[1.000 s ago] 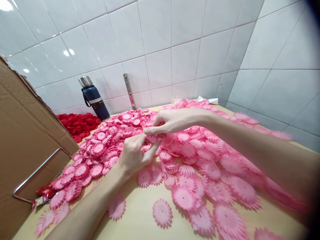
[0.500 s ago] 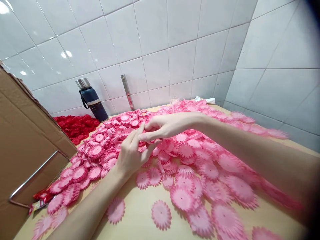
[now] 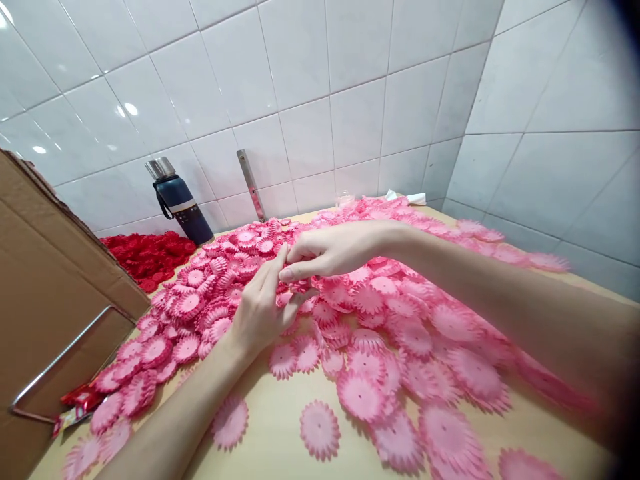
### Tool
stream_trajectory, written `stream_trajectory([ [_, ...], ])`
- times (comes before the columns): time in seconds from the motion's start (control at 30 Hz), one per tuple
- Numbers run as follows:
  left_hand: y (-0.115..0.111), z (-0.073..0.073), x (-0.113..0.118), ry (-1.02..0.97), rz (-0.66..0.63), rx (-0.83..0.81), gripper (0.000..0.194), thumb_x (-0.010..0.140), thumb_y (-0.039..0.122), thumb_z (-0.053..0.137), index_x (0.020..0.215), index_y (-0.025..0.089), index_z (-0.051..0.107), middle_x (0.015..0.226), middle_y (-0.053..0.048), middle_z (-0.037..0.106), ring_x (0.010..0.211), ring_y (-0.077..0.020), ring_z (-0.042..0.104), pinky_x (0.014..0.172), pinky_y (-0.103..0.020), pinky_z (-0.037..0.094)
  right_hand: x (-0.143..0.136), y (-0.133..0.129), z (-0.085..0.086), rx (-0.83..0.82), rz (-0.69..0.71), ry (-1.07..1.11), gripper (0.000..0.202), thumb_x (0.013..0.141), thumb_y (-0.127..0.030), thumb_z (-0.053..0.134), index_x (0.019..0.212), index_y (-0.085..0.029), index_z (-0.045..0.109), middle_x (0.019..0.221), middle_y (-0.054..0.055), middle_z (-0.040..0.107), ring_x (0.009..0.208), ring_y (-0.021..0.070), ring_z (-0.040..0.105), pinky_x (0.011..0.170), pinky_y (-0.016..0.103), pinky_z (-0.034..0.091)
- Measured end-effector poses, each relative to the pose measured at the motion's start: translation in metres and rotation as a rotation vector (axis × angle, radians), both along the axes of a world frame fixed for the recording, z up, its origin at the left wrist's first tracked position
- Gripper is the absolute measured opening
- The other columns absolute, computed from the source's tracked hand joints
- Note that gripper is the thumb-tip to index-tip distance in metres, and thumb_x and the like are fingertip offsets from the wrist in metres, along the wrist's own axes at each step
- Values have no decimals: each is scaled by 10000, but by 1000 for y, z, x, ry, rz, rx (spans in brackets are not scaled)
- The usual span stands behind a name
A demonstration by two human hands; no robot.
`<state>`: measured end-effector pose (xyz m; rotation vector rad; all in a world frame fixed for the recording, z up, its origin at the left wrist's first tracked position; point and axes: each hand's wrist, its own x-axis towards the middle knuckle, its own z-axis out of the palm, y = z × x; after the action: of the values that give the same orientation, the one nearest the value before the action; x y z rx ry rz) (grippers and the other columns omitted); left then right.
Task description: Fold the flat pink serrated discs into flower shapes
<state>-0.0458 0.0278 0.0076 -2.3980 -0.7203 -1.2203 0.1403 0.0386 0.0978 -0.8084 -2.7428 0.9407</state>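
Note:
My left hand reaches up from below, its fingers stretched against the other hand and its thumb bent round. Above it, my right hand is bent down at the wrist, with thumb and fingers pinched together. Between the hands shows a small reddish-pink scalloped flower piece, mostly hidden by the fingers. Both hands are over a wide heap of pink flower discs with notched edges and small centre holes. One single flower disc lies apart, nearer to me.
A brown cardboard box with a metal wire handle stands at the left. Behind it are a red petal pile and a dark blue flask. A metal strip leans against the tiled wall. Red wrappers lie beside the box.
The view has shifted slightly, so the surroundings sit a little further left. My hands keep nearly the same pose, with only small finger movements.

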Motion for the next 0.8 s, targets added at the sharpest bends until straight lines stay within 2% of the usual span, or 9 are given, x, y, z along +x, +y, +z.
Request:
stream_trajectory([
  [0.2, -4, 3, 1, -29, -27, -60, 546, 851, 217, 600, 1364, 151, 424, 1085, -128, 693, 971, -238, 676, 808, -344, 582, 0, -2, 0, -29, -33, 37, 459, 862, -593, 474, 904, -181, 674, 676, -11, 540, 537, 90, 392, 499, 240, 315],
  [0.33, -6, 5, 1, -52, -31, -106, 443, 827, 141, 543, 1270, 157, 537, 1031, -100, 714, 905, -217, 688, 774, -322, 584, 0, 1, -3, -14, -40, -17, 503, 767, -656, 560, 771, -162, 656, 633, -22, 516, 523, 84, 385, 471, 246, 278],
  [0.47, -6, 6, 0, -76, -44, -123, 312, 840, 136, 492, 1113, 152, 641, 969, -86, 733, 853, -198, 698, 763, -299, 579, -2, 1, -4, 5, -28, -20, 502, 781, -648, 547, 697, -156, 607, 624, -27, 498, 503, 73, 346, 449, 249, 250],
  [0.57, -4, 3, -2, -78, -3, -87, 359, 843, 132, 502, 1188, 148, 603, 982, -87, 732, 857, -199, 700, 767, -292, 576, -3, 0, -3, 44, -24, -10, 475, 798, -628, 540, 702, -164, 578, 604, -36, 474, 490, 73, 339, 430, 246, 248],
  [0.67, -1, 0, -2, -77, 40, -31, 503, 811, 172, 610, 1303, 155, 511, 1043, -106, 717, 887, -219, 700, 769, -300, 579, -3, -1, -2, 76, -61, -18, 463, 829, -609, 507, 715, -162, 552, 600, -35, 461, 483, 73, 343, 418, 243, 246],
  [0.8, 1, -2, -1, -81, 35, -43, 613, 770, 255, 704, 1332, 167, 477, 1119, -128, 693, 917, -241, 698, 789, -331, 584, -3, -2, -1, 104, -70, -75, 424, 905, -504, 434, 695, -156, 556, 604, -26, 478, 484, 73, 362, 444, 248, 278],
])
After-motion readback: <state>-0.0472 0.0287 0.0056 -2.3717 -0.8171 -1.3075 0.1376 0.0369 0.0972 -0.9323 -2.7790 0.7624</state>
